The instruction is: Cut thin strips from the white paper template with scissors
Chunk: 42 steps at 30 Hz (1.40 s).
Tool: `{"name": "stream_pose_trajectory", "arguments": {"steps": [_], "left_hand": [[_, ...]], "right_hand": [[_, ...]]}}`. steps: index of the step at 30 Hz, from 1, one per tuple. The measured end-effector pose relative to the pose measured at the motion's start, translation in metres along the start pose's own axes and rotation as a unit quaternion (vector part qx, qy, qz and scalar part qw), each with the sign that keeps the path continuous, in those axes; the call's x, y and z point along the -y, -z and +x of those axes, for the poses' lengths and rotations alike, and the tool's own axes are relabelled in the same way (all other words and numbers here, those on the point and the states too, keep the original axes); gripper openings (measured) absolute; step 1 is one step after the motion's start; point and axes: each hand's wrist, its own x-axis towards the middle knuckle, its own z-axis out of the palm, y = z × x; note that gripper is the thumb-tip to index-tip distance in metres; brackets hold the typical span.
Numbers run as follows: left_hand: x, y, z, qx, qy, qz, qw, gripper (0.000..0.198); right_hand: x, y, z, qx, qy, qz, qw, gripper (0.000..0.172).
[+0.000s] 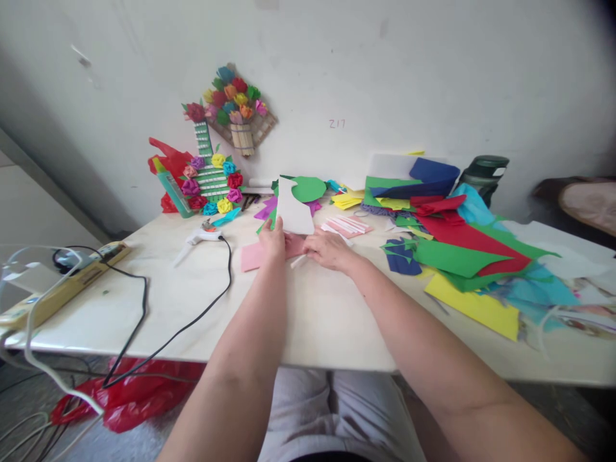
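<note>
A white paper cutout (294,217) with a curved notch stands tilted up near the middle of the table. My left hand (273,244) is closed on its lower left edge. My right hand (331,249) is at the lower right corner, fingers bent and pressed together; what they pinch is hidden. Just below those fingertips a thin white paper strip (299,262) pokes out. Pink paper (251,256) lies flat under and beside my left hand and shows between both hands. Behind the cutout is a round-edged green paper piece (310,188).
White paper sticks (347,226) lie on pink paper to the right. Coloured paper scraps (462,253) cover the right side. At left are a glue gun (205,236) with its cord, a power strip (91,273), a glue bottle (172,189) and a flower-trimmed green craft (212,183).
</note>
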Motion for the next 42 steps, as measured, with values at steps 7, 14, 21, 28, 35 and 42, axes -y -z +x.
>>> {"name": "stream_pose_trajectory", "arguments": {"steps": [7, 14, 21, 28, 35, 42], "left_hand": [[-0.023, -0.011, -0.012, -0.021, -0.086, 0.101, 0.991, 0.029], [-0.020, -0.016, -0.023, 0.217, 0.032, 0.012, 0.975, 0.049], [-0.015, -0.013, -0.023, 0.252, 0.027, 0.012, 0.967, 0.037], [-0.017, -0.014, -0.023, 0.199, 0.027, 0.036, 0.979, 0.034], [-0.017, -0.016, -0.027, 0.200, 0.057, -0.003, 0.978, 0.035], [-0.010, -0.021, -0.026, 0.218, 0.091, -0.108, 0.966, 0.032]], "right_hand": [[-0.004, 0.002, 0.005, -0.120, -0.207, 0.344, 0.908, 0.024], [-0.004, 0.004, 0.005, -0.163, -0.310, 0.489, 0.799, 0.019], [-0.007, 0.002, 0.005, -0.164, -0.341, 0.544, 0.749, 0.008], [-0.017, 0.001, 0.003, -0.133, -0.348, 0.524, 0.766, 0.031], [-0.013, -0.008, 0.006, -0.108, -0.321, 0.423, 0.841, 0.025], [-0.008, 0.000, 0.004, -0.123, -0.337, 0.652, 0.667, 0.018]]}}
